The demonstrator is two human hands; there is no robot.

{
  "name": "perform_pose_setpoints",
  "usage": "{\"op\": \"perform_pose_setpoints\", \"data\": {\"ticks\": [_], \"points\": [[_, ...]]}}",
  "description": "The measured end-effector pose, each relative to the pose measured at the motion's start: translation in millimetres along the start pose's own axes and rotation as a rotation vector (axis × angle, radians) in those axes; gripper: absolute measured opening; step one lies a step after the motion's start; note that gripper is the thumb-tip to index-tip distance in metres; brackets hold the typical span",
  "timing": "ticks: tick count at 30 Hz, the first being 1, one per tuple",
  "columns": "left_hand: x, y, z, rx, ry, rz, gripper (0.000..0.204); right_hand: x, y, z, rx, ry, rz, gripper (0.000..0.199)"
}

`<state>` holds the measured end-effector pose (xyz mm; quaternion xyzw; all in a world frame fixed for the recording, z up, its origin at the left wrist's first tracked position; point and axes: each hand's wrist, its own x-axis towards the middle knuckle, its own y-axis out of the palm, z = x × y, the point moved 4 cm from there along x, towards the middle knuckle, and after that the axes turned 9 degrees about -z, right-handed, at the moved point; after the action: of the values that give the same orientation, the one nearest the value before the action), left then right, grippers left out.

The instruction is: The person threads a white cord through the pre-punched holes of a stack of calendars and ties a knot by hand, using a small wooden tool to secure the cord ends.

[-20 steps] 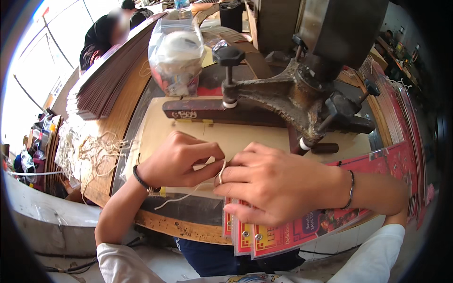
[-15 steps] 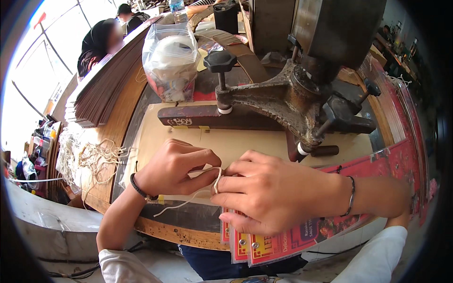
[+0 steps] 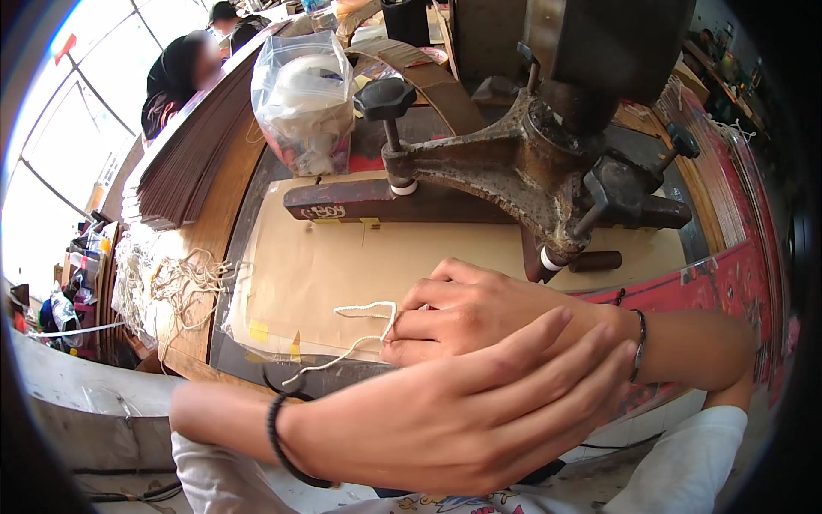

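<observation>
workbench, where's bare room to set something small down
Mainly the tan paper, between the dark bar behind, tangled cords left and white cord in front; a narrower strip separates bar and right hand. Crowded: the back, around plastic bag and press, and the front, where the left hand overlaps the right.

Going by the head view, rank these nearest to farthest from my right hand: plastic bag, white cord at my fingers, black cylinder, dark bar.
1. White cord: at the right hand, trailing left.
2. Dark bar: just beyond the hand, lying crosswise.
3. Plastic bag: behind the bar's left end.
4. Black cylinder: farthest back, top centre.
</observation>
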<state>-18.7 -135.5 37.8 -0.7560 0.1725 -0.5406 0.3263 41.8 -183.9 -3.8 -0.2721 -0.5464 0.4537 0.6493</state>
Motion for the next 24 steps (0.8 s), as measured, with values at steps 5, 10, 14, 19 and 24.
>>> {"op": "perform_pose_setpoints", "data": {"ticks": [5, 10, 14, 19, 24], "points": [[2.9, -1.7, 8.8, 0.026, -0.191, 0.052, 0.061, -0.7, -10.2, 13.6, 0.009, 0.007, -0.079, 0.025], [-12.3, -15.0, 25.9, 0.066, -0.171, 0.041, 0.071, -9.1, -13.4, 11.0, -0.011, -0.057, -0.313, 0.021], [-22.0, -24.7, 34.9, -0.058, -0.296, 0.017, 0.082, -5.1, -15.3, 11.3, 0.138, 0.004, -0.160, 0.026], [-33.8, -27.8, 49.4, -0.140, -0.406, 0.072, 0.096, -3.6, -12.1, 11.0, 0.127, 0.143, -0.047, 0.027], [-42.3, -25.2, 57.3, -0.183, -0.333, 0.027, 0.114, -0.1, -13.7, 17.8, 0.033, 0.125, 0.084, 0.025]]}}
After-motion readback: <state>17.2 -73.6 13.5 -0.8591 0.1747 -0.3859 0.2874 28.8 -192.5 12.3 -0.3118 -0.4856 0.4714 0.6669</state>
